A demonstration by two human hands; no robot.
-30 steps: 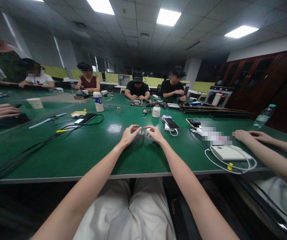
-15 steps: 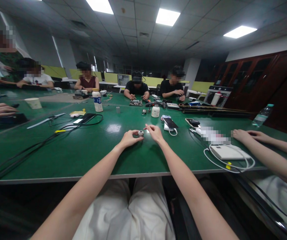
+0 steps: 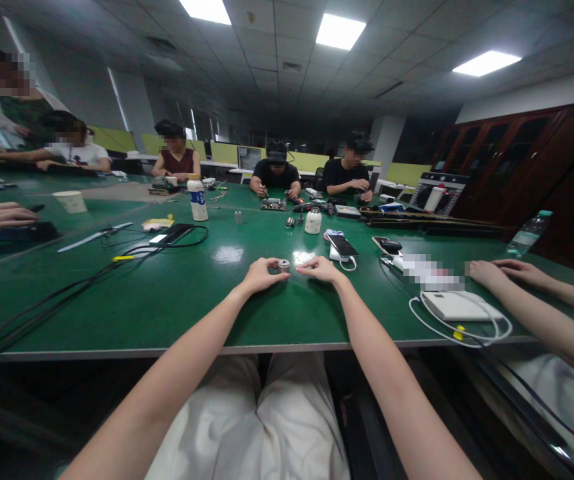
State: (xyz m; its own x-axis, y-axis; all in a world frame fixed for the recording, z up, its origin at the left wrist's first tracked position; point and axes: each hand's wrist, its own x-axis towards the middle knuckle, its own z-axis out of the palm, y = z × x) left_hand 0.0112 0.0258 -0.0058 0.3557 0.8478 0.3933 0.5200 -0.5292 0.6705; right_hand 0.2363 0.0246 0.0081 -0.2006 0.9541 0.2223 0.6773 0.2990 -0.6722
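A small silver metal cylinder (image 3: 283,265) stands upright on the green table (image 3: 177,300), its top showing a dark centre. My left hand (image 3: 264,275) grips it from the left between thumb and fingers. Just to the right of the cylinder is my right hand (image 3: 321,269), low over the table and apart from the metal piece. Its thumb and fingertips come close together, and anything between them is too small to make out.
Beyond my hands are a white jar (image 3: 313,221), a phone (image 3: 343,245) and a second small cylinder (image 3: 238,217). Black cables (image 3: 91,272) cross the left side. A white box (image 3: 459,305) with a cable and another person's hands (image 3: 487,272) are at the right.
My right hand has lowered and moved slightly right, its fingers now pointing left toward the cylinder. My left hand still holds the cylinder. The whole view has shifted a little.
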